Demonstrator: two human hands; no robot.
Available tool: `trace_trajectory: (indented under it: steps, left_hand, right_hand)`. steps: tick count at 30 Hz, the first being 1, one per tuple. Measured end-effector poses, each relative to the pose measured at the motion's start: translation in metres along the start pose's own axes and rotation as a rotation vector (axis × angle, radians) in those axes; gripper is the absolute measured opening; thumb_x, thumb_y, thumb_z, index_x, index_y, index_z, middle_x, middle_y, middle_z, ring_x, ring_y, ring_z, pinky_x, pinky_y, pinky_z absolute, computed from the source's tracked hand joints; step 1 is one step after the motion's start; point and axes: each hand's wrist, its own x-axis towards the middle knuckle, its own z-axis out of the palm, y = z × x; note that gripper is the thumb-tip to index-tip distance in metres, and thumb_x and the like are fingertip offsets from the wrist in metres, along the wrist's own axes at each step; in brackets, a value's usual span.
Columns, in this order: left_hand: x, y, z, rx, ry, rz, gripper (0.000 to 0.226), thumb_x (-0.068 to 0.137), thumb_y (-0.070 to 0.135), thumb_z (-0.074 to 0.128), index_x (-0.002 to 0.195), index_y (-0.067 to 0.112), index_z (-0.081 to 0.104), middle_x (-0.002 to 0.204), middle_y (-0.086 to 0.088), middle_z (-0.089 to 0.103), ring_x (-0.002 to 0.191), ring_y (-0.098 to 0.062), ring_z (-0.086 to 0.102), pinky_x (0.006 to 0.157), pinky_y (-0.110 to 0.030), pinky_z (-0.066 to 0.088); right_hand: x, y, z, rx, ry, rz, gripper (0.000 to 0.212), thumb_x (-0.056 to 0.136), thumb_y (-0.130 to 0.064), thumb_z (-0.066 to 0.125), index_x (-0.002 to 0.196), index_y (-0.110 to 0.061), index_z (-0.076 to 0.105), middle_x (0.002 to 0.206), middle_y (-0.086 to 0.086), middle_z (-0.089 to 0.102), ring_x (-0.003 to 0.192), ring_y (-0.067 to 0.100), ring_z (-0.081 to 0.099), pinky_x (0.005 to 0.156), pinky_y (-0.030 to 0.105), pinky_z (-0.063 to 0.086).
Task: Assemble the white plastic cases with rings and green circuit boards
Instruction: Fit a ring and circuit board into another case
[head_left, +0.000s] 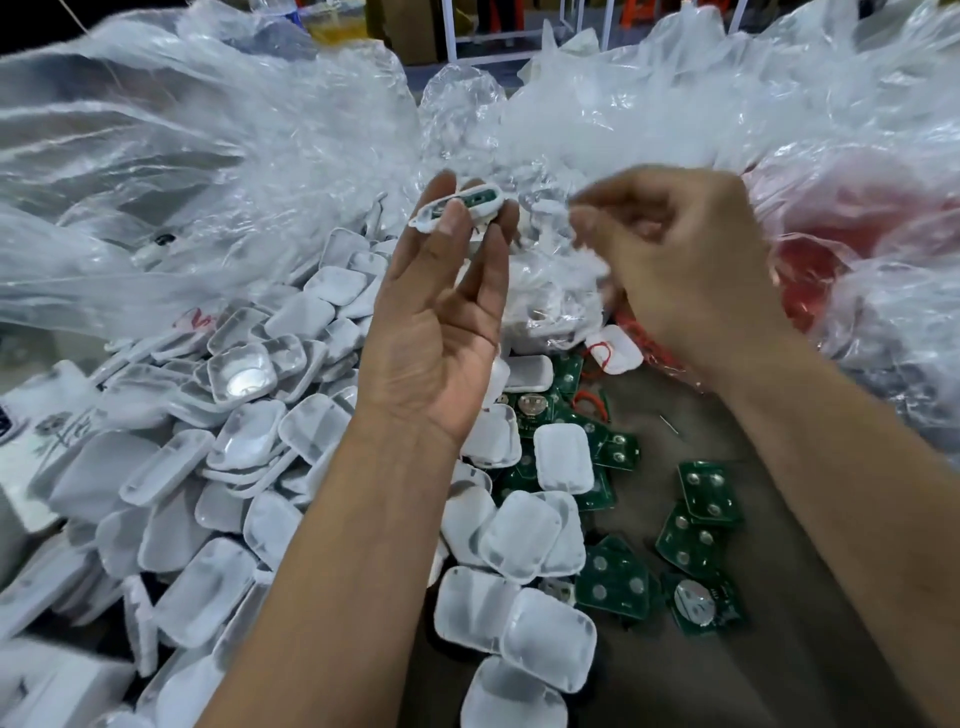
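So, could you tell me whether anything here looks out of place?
One white case beside the green circuit boards has a red cord across it; the other loose cases show none. Otherwise nothing stands out.

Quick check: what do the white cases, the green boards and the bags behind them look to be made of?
White cases: moulded plastic, semi-matte, with soft highlights and rounded corners. Green boards: likely rigid circuit laminate, glossy green with round silvery metal pads. Bags: thin clear plastic film, crinkled and shiny.
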Motion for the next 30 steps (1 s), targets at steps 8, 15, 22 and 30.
trace_trajectory:
  steps: [8, 15, 22, 30]
  left_hand:
    - [-0.001, 0.004, 0.003, -0.030, 0.042, 0.025, 0.041, 0.073, 0.001, 0.070, 0.114, 0.000, 0.068, 0.096, -0.015, 0.071, 0.087, -0.029, 0.076, 0.074, -0.023, 0.062]
    - [-0.004, 0.004, 0.002, -0.016, 0.038, 0.011, 0.045, 0.075, 0.002, 0.070, 0.120, -0.001, 0.066, 0.104, -0.018, 0.069, 0.088, -0.028, 0.075, 0.075, -0.023, 0.063]
    - [-0.003, 0.002, 0.000, 0.008, 0.028, -0.019, 0.047, 0.076, 0.003, 0.071, 0.122, 0.002, 0.065, 0.103, -0.015, 0.071, 0.092, -0.027, 0.075, 0.076, -0.022, 0.062]
    - [-0.002, 0.001, -0.002, 0.027, 0.020, -0.050, 0.041, 0.076, 0.005, 0.071, 0.117, 0.003, 0.067, 0.097, -0.013, 0.074, 0.091, -0.025, 0.075, 0.078, -0.022, 0.062]
  right_hand:
    - [0.015, -0.031, -0.013, -0.308, -0.495, -0.082, 0.006, 0.091, -0.021, 0.081, 0.087, -0.023, 0.077, 0.067, -0.005, 0.073, 0.053, 0.007, 0.069, 0.050, 0.016, 0.052]
    - [-0.014, -0.013, 0.000, -0.485, -1.035, 0.019, 0.012, 0.083, -0.026, 0.088, 0.083, -0.027, 0.076, 0.060, -0.027, 0.064, 0.056, -0.006, 0.061, 0.053, 0.009, 0.043]
    - [-0.019, -0.001, -0.018, -0.277, -0.778, 0.121, 0.008, 0.099, -0.023, 0.070, 0.094, -0.026, 0.064, 0.069, 0.000, 0.073, 0.053, 0.015, 0.068, 0.052, 0.028, 0.054]
    - [-0.034, 0.014, -0.034, -0.290, -0.401, -0.155, 0.025, 0.081, 0.002, 0.083, 0.085, -0.021, 0.074, 0.076, -0.008, 0.071, 0.062, 0.007, 0.071, 0.057, 0.024, 0.060]
